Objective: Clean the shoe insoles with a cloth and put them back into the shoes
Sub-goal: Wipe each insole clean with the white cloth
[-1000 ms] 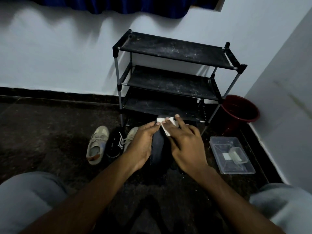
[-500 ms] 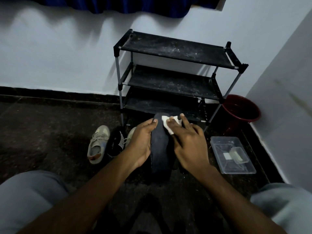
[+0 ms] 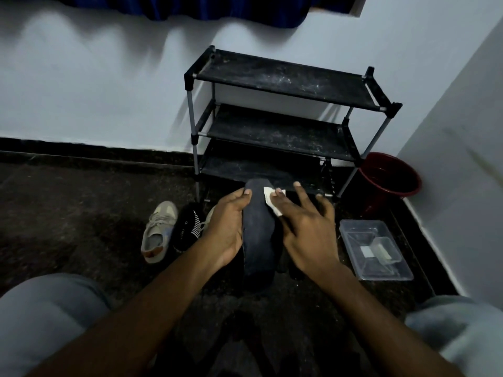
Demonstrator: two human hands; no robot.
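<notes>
- The left hand gripped the dark insole by its left edge at frame centre.
- The right hand, fingers straight, pressed a white cloth onto the toe end.
- The insole looked light and bendy, so it was best held by its edges.
- At right, a clear tub held a smaller clear box.

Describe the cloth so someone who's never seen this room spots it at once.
Find the black three-shelf rack against the white wall. Before its bottom shelf the left hand holds a dark insole, and the right hand presses the cloth on its far end. It is a small bright white scrap, the only pale thing on the insole.
</notes>
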